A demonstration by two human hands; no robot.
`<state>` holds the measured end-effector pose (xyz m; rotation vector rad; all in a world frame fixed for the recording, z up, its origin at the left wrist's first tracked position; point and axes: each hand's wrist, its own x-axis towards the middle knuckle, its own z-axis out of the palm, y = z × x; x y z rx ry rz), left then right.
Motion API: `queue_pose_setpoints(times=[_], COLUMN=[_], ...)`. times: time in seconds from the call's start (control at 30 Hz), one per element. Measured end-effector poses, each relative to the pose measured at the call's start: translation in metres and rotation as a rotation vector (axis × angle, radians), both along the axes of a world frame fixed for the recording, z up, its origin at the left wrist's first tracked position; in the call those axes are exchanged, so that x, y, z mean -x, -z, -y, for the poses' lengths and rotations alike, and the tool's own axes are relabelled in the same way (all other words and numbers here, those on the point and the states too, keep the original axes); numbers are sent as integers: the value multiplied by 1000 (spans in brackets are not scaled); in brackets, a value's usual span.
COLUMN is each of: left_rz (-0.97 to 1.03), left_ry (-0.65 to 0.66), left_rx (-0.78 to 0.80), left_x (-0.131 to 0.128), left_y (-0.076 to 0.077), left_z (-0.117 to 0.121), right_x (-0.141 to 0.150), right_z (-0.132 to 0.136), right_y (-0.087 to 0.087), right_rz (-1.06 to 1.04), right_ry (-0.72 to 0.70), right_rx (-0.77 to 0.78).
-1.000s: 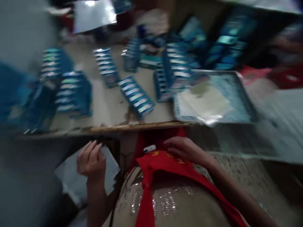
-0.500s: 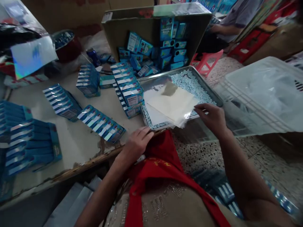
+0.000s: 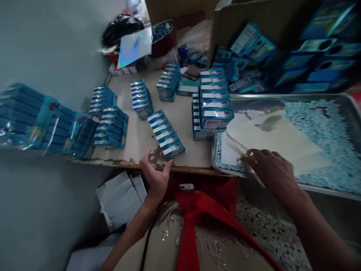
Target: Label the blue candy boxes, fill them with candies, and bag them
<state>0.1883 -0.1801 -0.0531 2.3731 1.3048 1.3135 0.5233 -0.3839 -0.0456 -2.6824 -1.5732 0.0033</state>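
Note:
My left hand (image 3: 155,176) is at the table's front edge, thumb and fingers spread, with nothing between them. Just beyond its fingertips lies a slanted row of small blue boxes (image 3: 167,135) with white end strips. On the right, my right hand (image 3: 270,170) pinches the near left edge of a clear plastic sheet (image 3: 258,176). Cream sheets (image 3: 278,137) spread beneath and beyond that hand, on a metal tray (image 3: 229,171) of pale blue pellets (image 3: 318,120). My right palm hides part of the stack, so how many sheets I grip is unclear.
More blue box rows stand on the table (image 3: 132,148), including a stacked pair (image 3: 216,109) beside the tray. Wrapped box packs (image 3: 45,120) are at the left. A cardboard carton (image 3: 270,19) holding loose blue boxes stands behind the tray. Grey-white cardboard (image 3: 121,195) lies below the table.
The view has swung left. My right hand has moved from the sheets' right corner to their near left edge and grips the clear sheet. My left hand has shifted left along the table edge.

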Motion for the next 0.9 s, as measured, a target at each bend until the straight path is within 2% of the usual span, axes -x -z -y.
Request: queue_pose_setpoints(times=[0.1,0.17,0.27,0.37,0.43,0.53,0.6,0.67,0.77,0.9], left_rz=[-31,-26,19,14,7,18,70,129,135,158], left_ry=[-39,-52,-103,-84,-74,-103,-111,-76,-52,-238], left_rx=[249,330,376,412,441,501,499,438,346,328], left_x=[-12,-35,-65,-69,-56,-24,-6,1,-20,-69], left_y=[36,47,44,30,23,20,22,27,35,36], left_z=[0,-6,-22,-46,-61,-74,-71,-61,-46,-54], right_x=[-1,-3,-17,-28,-23,-2,10,15,11,7], right_z=[-1,-5,-11,-12,-14,-22,-27,-28,-23,-16], right_y=[-4,-10,-19,-22,-19,-11,-3,3,7,-5], right_rz=[-20,-52,-207,-370,-358,-220,-165,-190,-281,-335], right_ry=[-20,50,205,246,207,156,164,168,153,54], right_rx=[31,10,-98,-145,-142,-165,-190,-229,-293,-247])
